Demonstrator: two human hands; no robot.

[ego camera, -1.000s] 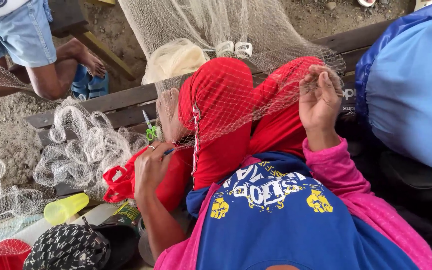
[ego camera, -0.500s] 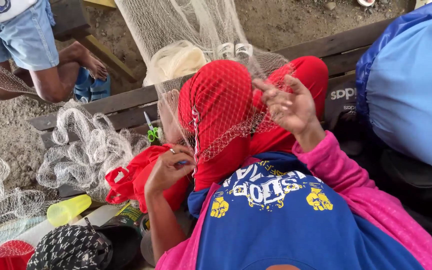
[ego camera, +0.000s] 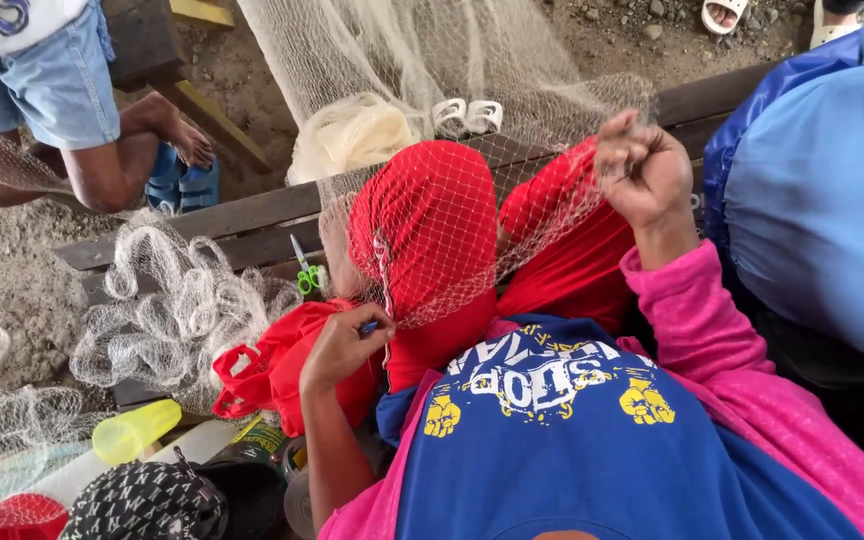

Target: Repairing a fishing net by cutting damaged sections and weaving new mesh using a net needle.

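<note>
The fingers of the right hand (ego camera: 642, 172) are curled shut on a pinch of the fishing net (ego camera: 472, 215), lifted above the right knee so the mesh pulls taut from that fist. The left hand (ego camera: 344, 345) sits lower, by the left knee, its fingers closed around a small blue tool (ego camera: 369, 327), too little of which shows to tell its kind; the net's lower edge hangs just at that tool. The net drapes over both knees, clad in red cloth (ego camera: 432, 230), and runs up toward the far side of the wooden bench (ego camera: 252, 225), where its upper part is cut off by the frame. Green-handled scissors (ego camera: 304, 272) lie on the bench's near edge, just left of the left knee. A red bag (ego camera: 262, 365) sits under the left hand. At the lower left, partly cut off, are a yellow cup (ego camera: 134, 432) and a black patterned cap (ego camera: 142, 505).
</note>
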